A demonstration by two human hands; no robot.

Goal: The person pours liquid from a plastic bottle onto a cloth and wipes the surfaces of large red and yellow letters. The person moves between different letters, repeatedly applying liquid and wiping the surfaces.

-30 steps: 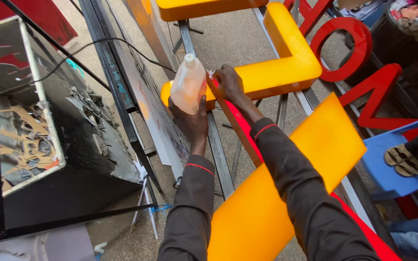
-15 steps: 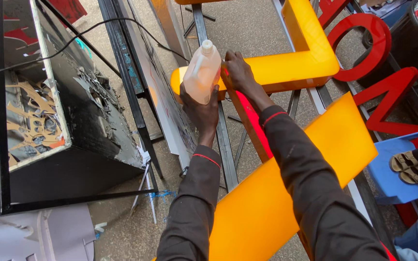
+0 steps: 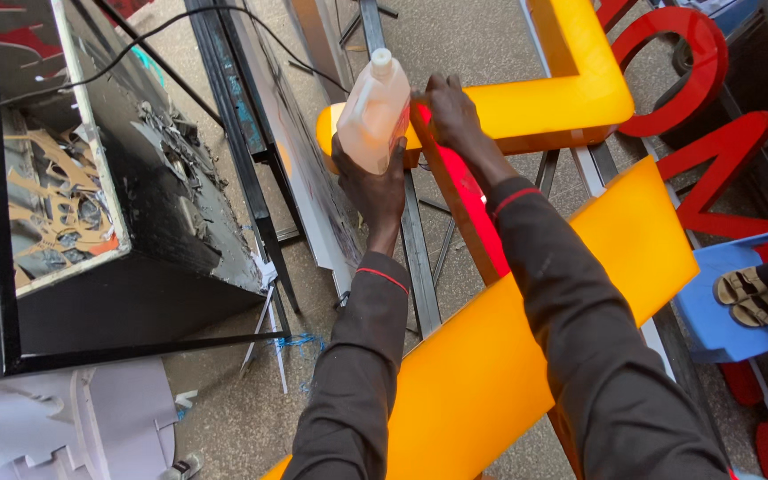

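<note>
A: Where is the bottle point(image 3: 375, 114)?

B: In the left hand point(image 3: 375, 182). The fingers are wrapped round its lower half from beneath, thumb on the near side, and it is held upright with a slight tilt, white cap at the top. It hangs over the left end of the yellow letter point(image 3: 571, 98), just in front of that end's rounded corner.

A: And the right hand point(image 3: 451, 111)?

B: Just beside the bottle, on its right. It rests on the top edge of the red rim point(image 3: 464, 191), where the rim meets the yellow face. The fingers look curled down onto the edge, but I cannot tell whether they pinch anything; the view there is too tight.

A: What hems them in?

B: Left of the bottle a grey panel point(image 3: 308, 151) leans on a metal frame point(image 3: 420, 258), close to the left wrist. Further left stands a black box point(image 3: 162, 222). To the right the yellow letter runs on, with red letters point(image 3: 695, 98) beyond it. Below the forearms lies the large yellow slab point(image 3: 508, 356), reaching toward the near edge of the frame.

A: Any open room?

B: Bare floor point(image 3: 482, 40) shows above the hands, between the frame rails, and some at lower left by the box.
</note>
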